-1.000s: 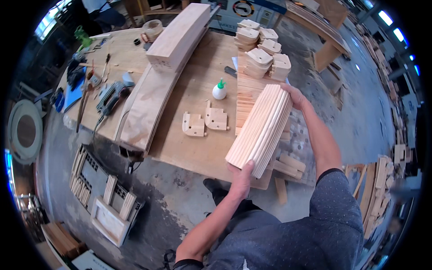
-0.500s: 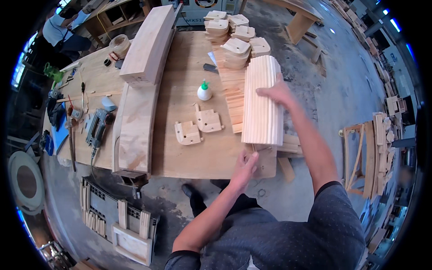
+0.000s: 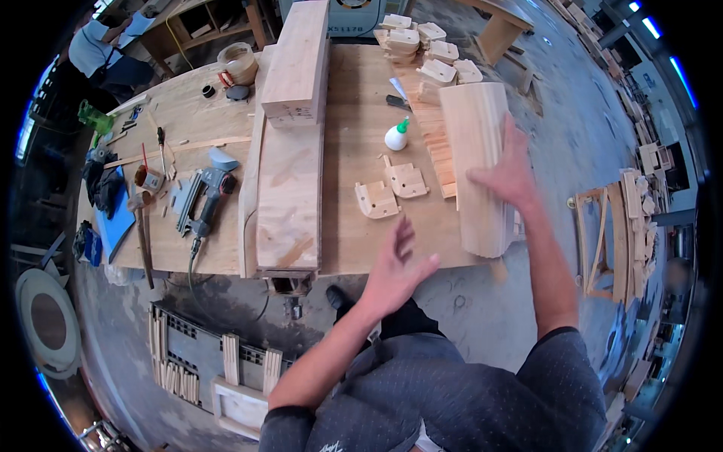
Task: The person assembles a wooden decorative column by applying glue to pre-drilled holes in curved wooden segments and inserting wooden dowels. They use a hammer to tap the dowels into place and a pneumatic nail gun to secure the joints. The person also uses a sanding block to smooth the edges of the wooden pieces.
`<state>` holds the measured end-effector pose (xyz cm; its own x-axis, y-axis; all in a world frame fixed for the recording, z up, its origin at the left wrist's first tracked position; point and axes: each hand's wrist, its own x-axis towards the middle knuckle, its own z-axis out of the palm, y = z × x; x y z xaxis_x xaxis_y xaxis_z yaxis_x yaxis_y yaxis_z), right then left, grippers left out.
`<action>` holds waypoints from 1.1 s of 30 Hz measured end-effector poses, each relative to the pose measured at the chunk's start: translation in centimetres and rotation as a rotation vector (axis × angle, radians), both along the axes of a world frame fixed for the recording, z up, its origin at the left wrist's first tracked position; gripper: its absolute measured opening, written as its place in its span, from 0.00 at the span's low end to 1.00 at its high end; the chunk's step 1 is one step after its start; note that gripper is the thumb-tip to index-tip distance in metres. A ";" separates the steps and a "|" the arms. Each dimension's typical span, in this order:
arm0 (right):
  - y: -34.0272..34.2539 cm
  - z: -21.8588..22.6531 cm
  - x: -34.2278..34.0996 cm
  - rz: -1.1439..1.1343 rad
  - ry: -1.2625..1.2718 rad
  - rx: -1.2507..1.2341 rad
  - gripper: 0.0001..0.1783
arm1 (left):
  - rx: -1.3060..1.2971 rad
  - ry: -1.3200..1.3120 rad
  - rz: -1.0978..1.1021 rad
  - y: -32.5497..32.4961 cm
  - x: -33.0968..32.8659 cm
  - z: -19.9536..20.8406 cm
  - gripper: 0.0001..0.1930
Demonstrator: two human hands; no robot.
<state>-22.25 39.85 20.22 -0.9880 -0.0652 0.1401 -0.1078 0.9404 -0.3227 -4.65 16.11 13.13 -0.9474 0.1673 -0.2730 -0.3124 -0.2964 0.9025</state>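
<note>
A bundle of long pale wooden boards [image 3: 473, 162] lies at the right side of the workbench, with a broad flat face up. My right hand [image 3: 512, 173] grips its right side, thumb across the top and fingers along the edge, slightly blurred. My left hand [image 3: 393, 273] hovers at the bench's front edge, open, fingers apart and holding nothing. Just beyond it are two small notched wooden pieces [image 3: 376, 201] with drilled holes. A white squeeze bottle with a green cap [image 3: 396, 137] stands behind them.
A thick wooden beam [image 3: 295, 68] rests on a long wooden box [image 3: 289, 196]. Left of it lie a nail gun [image 3: 207, 202] with its hose and a hammer [image 3: 141, 226]. Stacked notched pieces [image 3: 438, 71] stand at the back right. A crate of wood strips [image 3: 181, 354] sits on the floor.
The board bundle has been turned from its ridged edges up to a flat face up. My left hand has left its near end and opened. The view has shifted, too.
</note>
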 end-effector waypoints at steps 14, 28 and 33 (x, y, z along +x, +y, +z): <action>-21.2 -6.9 9.8 0.483 0.310 -0.578 0.56 | -0.456 0.389 0.474 -13.7 -6.9 4.6 0.53; -10.9 -21.2 -9.8 -0.140 -0.231 -0.495 0.44 | -0.507 0.374 0.210 -21.9 -9.7 3.1 0.58; -11.1 -27.6 -14.2 -0.172 -0.136 -0.369 0.48 | -0.575 0.328 0.251 -20.6 -8.3 5.4 0.58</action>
